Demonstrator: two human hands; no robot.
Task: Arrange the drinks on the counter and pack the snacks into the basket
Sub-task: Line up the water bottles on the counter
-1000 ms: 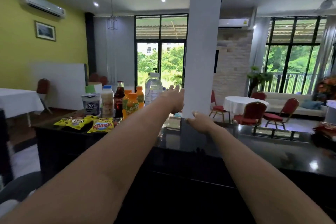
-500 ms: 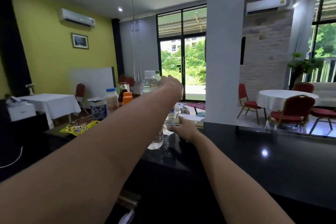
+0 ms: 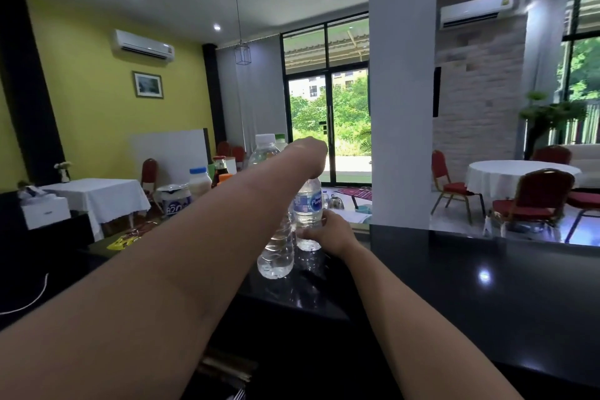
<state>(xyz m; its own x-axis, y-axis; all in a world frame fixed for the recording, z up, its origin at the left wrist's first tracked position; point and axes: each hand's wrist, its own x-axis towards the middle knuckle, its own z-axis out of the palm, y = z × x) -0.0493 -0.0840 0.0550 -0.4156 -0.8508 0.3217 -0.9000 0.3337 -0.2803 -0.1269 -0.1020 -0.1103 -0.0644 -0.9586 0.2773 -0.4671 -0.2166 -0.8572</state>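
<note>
Dining hall w/ yellow wall, white pillar; black glossy counter up front. Right hand is wrapped round the lower body of a small water bottle, which stands upright on the counter. Left hand is curled over that bottle's top, hiding the cap; can't tell how tight. A big clear bottle stands touching it on the left, partly behind the left forearm. Further left: yogurt cup, white milk bottle, dark soda bottle, yellow snack bag. No basket in view.

Step, prob.: arranging drinks. Next: set the small bottle square beside the big one, let go w/o tipping either.

Vs 1 s ago: hands were empty, reaching toward the pillar; view has since swung left, both hands now on the bottle.
</note>
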